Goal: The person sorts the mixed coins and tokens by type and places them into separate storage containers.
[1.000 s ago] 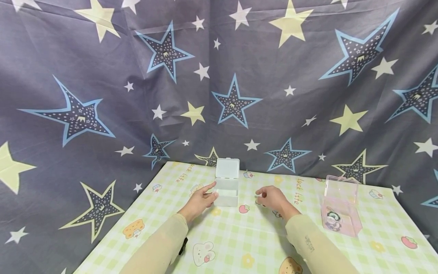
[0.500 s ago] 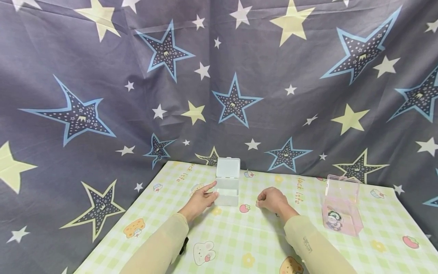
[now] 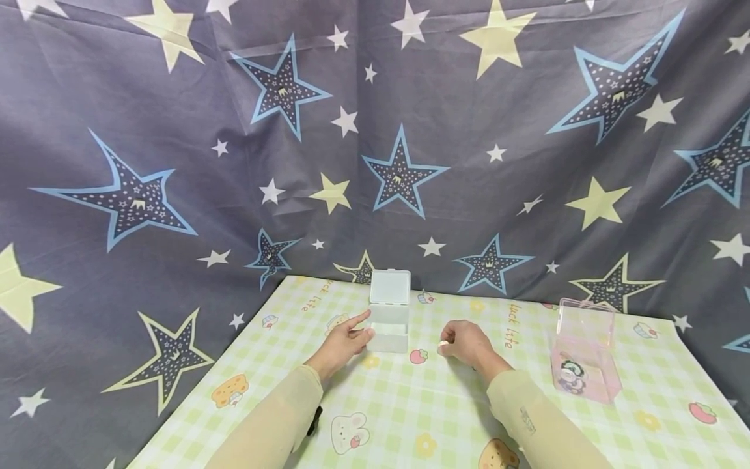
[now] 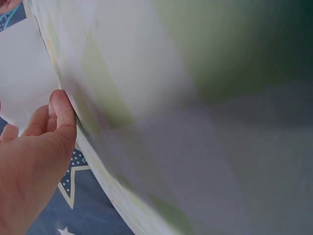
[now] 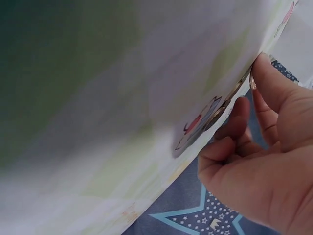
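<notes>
A small white lidded box [image 3: 388, 343] stands on the table, its lid [image 3: 390, 286] raised. My left hand [image 3: 342, 344] touches the box's left side with its fingertips, the thumb toward the front. In the left wrist view the white box wall [image 4: 27, 68] rises beyond the fingers. To the right of the box my right hand [image 3: 469, 343] pinches a small thin disc [image 5: 252, 81] between thumb and finger, close to the tabletop. The disc's edge shines gold; its face is mostly hidden. Flat round shiny pieces [image 5: 215, 116] lie on the cloth under that hand.
A clear pink box [image 3: 603, 384] with its lid [image 3: 584, 326] up stands to the right. Small round dark and white things [image 3: 571, 376] lie inside it. A green checked, printed cloth [image 3: 433, 410] covers the table. Behind it hangs a grey star-patterned curtain [image 3: 398, 241].
My right hand's fingers have drawn together, and a small pale disc now shows pinched between them. My left hand and both boxes stay in place.
</notes>
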### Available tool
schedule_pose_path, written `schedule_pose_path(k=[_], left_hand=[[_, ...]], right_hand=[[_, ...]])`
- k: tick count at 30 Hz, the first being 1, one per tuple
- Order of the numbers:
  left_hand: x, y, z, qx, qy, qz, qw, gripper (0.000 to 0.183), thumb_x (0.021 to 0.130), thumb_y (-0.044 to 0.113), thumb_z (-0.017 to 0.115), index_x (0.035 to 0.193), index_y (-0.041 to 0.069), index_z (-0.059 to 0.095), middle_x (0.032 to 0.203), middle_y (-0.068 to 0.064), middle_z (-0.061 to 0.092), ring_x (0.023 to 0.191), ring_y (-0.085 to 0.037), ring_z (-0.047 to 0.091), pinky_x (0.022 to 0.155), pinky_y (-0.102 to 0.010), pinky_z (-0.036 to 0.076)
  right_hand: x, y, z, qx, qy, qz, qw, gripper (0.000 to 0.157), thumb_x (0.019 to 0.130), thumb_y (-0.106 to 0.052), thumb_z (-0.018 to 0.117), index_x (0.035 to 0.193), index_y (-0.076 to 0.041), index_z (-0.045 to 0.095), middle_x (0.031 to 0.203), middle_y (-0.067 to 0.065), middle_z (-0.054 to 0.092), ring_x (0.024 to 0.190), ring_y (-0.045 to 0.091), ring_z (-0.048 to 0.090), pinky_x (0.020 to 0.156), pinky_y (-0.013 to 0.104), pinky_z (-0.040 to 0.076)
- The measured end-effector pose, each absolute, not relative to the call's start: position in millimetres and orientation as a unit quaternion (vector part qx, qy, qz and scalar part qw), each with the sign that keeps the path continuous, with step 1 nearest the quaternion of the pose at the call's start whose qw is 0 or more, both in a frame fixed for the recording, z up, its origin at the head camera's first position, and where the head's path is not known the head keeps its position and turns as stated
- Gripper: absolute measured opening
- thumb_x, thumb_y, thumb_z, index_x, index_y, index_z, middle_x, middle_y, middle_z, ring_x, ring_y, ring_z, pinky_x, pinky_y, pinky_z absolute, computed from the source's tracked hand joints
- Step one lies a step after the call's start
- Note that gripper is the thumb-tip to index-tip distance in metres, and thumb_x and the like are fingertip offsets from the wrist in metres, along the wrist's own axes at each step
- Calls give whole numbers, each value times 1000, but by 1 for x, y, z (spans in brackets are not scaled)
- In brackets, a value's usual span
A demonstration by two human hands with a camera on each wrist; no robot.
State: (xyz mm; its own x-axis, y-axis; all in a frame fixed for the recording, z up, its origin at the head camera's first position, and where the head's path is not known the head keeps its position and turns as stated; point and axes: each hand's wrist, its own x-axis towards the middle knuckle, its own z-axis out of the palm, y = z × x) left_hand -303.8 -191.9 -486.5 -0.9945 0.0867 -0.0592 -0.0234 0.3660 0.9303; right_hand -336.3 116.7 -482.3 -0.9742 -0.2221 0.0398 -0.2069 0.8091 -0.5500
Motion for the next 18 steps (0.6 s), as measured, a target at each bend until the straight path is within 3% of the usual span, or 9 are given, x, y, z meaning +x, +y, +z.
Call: schedule_pose_path(k=[6, 12, 18], left_hand=[[-304, -192, -486, 19, 827, 560, 44, 59, 108, 31, 67, 163, 23, 47, 139, -18, 73, 124, -31, 73, 104, -45, 61], [-303, -192, -486, 23, 827, 560, 42, 60, 108, 32, 67, 163, 21, 47, 138, -18, 73, 125, -30, 73, 103, -45, 61], [-303, -191, -486, 21, 825, 563, 44, 60, 108, 31, 67, 163, 21, 47, 140, -18, 72, 126, -31, 72, 104, -46, 61]], right_hand=[[-336, 112, -481, -137, 955, -264, -3, 16, 87, -12, 86, 90, -17, 72, 86, -4, 72, 78, 12, 61, 72, 34, 52], [-334, 114, -477, -124, 929, -349, 30, 6, 94, -9, 79, 97, -13, 81, 94, 0, 77, 82, 12, 66, 75, 30, 55], [-332, 117, -470, -86, 871, -477, 77, 22, 100, -12, 70, 119, -5, 79, 107, 6, 78, 82, 21, 65, 72, 31, 53]])
